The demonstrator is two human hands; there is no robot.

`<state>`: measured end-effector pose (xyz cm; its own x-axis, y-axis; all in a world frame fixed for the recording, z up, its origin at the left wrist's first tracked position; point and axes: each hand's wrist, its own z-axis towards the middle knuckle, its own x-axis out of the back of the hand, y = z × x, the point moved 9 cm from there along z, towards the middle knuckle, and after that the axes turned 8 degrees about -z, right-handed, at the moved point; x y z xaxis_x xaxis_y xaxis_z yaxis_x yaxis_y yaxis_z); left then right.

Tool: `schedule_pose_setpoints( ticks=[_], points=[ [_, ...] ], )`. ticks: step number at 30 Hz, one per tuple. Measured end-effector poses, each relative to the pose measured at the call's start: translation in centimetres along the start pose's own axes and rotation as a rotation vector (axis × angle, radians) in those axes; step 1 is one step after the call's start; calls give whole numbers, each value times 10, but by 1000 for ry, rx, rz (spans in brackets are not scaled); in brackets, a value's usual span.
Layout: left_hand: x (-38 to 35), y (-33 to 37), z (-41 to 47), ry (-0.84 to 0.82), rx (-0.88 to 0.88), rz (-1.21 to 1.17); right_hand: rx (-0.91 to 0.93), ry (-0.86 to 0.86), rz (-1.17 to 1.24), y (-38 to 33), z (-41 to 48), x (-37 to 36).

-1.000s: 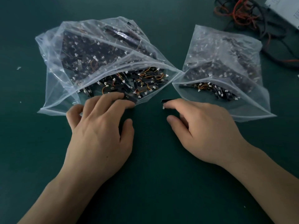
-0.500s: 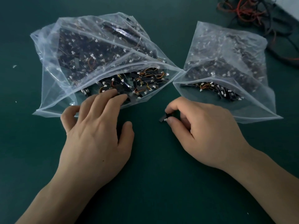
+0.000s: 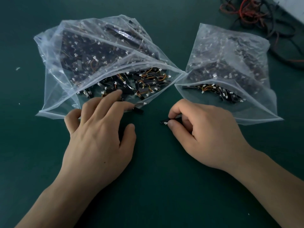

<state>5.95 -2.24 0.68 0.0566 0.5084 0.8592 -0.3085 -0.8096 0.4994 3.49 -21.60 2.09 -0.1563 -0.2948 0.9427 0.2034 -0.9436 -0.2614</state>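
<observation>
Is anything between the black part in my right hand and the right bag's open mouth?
Nothing visible: the right hand pinches the black part just before the right bag, whose mouth gapes toward it over bare table.

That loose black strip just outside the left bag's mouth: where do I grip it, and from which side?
Pinch the black strip across its narrow width at its free right end, coming from above. It lies flat; its left end sits by the left hand and the left bag.
</observation>
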Motion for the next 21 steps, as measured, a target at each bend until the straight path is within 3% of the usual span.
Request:
schedule_pose_setpoints(
  ticks=[21],
  points=[
    [-5,4,5,-21,-11,10,-2,2,38,4,-3,0]
  ],
)
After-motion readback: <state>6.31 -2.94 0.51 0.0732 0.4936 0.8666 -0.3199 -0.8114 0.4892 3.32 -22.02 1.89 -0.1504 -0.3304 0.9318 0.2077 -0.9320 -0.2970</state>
